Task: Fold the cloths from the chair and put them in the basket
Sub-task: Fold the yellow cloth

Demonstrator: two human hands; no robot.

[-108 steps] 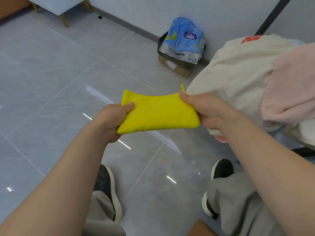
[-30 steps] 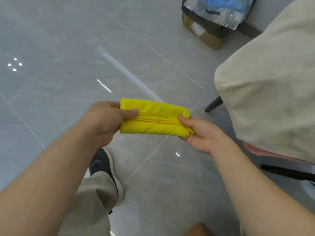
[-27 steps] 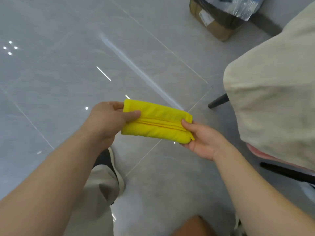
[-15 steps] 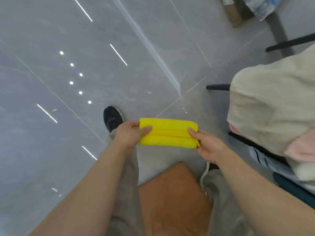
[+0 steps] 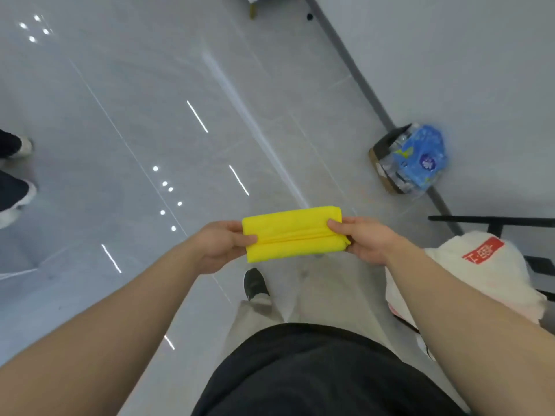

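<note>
A yellow cloth [image 5: 292, 232], folded into a small flat rectangle, is held level in front of me above the floor. My left hand [image 5: 219, 246] pinches its left end, thumb on top. My right hand [image 5: 365, 240] pinches its right end the same way. At the right edge a cream cloth [image 5: 483, 274] with a red label hangs over the chair [image 5: 492, 223], of which only black bars show. No basket is in view.
A cardboard box [image 5: 387, 166] holding a blue plastic pack stands by the wall at the right. Another person's feet [image 5: 15, 175] stand at the left edge. My own shoe [image 5: 255, 283] and trouser legs are below the cloth. A furniture leg [image 5: 253, 11] shows at the top.
The view has swung: the chair with the cream cloth now lies lower right and the box is back in view. Both hands keep hold of the folded yellow cloth.
</note>
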